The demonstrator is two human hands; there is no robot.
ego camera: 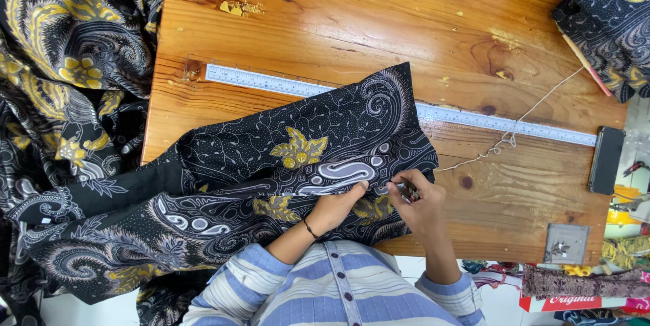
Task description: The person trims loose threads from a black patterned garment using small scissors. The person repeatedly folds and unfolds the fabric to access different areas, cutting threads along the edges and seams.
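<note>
The fingers [404,189] of the right hand [423,205] are pinched narrowly around a small dark tool, seemingly a thread snipper [409,192], at the near right edge of the cloth; the fingers [359,188] of the left hand [335,207] are laid flat and close together on the cloth just beside it, holding nothing but pressing the fabric down.

The wooden tabletop [325,21] is covered on its near left part by the cloth [271,170], a large piece of black fabric printed with white swirls, fine dots and yellow flowers. Most of it is draped off the left edge in heavy folds, and one squared end is spread flat across the middle, overlapping a long metal ruler [501,123]. A plain black band runs along its left part.

The step in hand is judged to be trimming or unpicking at the hem, since a pale thread [521,123] is trailed from the hands across the ruler towards the far right. A steady hold by the left hand and a fine, careful cut close to the stitching would be called for next.

A dark flat block [606,160] is set at the ruler's right end.
</note>
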